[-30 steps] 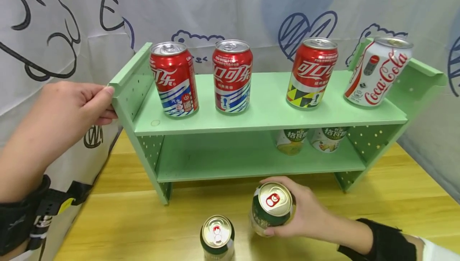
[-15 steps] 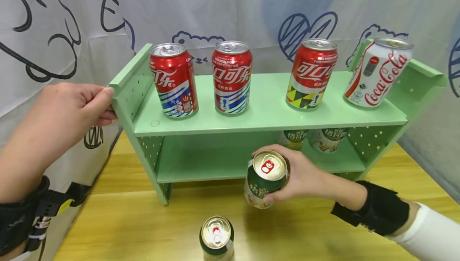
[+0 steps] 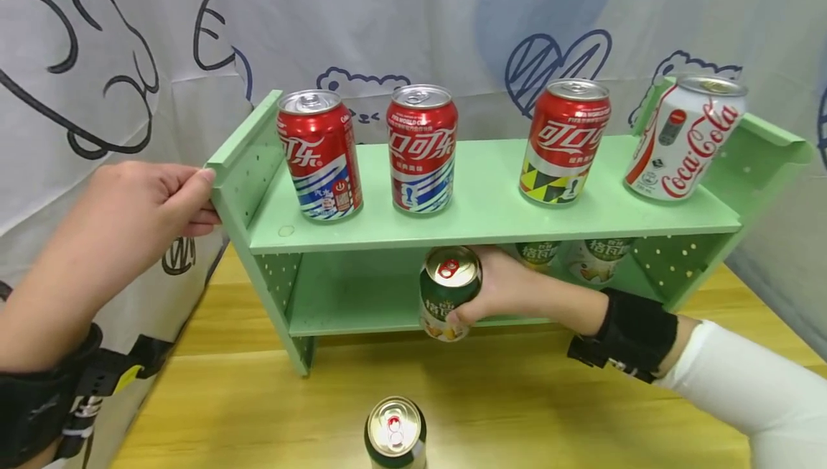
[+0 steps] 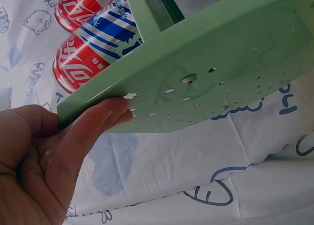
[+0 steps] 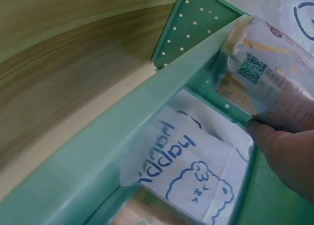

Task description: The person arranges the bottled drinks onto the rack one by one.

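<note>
My right hand (image 3: pixel 497 282) grips a green-and-white drink can (image 3: pixel 434 304) by its side. It holds the can upright, off the table, at the front of the lower level of a green two-level shelf (image 3: pixel 484 182). In the right wrist view the can's printed side (image 5: pixel 274 73) shows close to the shelf's front edge; whether it touches is unclear. At the shelf's upper left corner, my left hand (image 3: pixel 151 203) pinches the side panel (image 4: pixel 162 83) between thumb and fingers. Another green-topped can (image 3: pixel 395 429) stands on the table near the bottom of the head view.
Three red cola cans (image 3: pixel 422 149) and one white cola can (image 3: pixel 686 138) stand on the upper level. Two green-and-white cans (image 3: pixel 601 259) sit at the right of the lower level, partly hidden. A drawn-on white curtain (image 3: pixel 452 16) hangs behind the wooden table (image 3: pixel 258 397).
My right hand has raised the can off the table and carried it forward and left, up to the lower level. The left hand keeps its pinch on the panel. The head view has tilted slightly.
</note>
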The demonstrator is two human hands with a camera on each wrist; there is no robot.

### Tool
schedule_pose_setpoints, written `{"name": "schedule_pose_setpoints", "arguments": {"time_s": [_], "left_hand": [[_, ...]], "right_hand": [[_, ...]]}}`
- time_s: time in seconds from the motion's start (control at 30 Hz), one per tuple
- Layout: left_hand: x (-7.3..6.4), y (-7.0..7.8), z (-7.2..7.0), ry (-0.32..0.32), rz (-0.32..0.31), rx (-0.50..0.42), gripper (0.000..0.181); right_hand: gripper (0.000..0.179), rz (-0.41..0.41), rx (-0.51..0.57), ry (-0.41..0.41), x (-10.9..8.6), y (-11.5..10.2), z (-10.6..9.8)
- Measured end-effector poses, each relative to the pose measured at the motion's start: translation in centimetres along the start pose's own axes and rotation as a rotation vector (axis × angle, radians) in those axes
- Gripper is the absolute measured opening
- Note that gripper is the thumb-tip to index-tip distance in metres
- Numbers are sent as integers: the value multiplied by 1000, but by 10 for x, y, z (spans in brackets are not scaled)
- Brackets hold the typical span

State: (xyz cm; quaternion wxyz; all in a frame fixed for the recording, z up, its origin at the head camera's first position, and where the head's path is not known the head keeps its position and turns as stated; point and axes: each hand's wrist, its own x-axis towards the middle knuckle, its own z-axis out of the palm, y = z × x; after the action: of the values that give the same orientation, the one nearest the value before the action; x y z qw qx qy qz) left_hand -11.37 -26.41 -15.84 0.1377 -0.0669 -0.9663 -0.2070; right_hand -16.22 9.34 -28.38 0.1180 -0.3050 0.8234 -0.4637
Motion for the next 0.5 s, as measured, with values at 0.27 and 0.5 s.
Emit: {"name": "schedule_pose_setpoints", "arguments": {"time_s": [0.27,0.5], "left_hand": [[0,-1,-1,-14,-9,-24,48],[1,-1,-2,-7,1,-6,48]], "right_hand": [[91,144,181,-55,16,3,-3],[110,190,233,-230,24,13,-12]]}}
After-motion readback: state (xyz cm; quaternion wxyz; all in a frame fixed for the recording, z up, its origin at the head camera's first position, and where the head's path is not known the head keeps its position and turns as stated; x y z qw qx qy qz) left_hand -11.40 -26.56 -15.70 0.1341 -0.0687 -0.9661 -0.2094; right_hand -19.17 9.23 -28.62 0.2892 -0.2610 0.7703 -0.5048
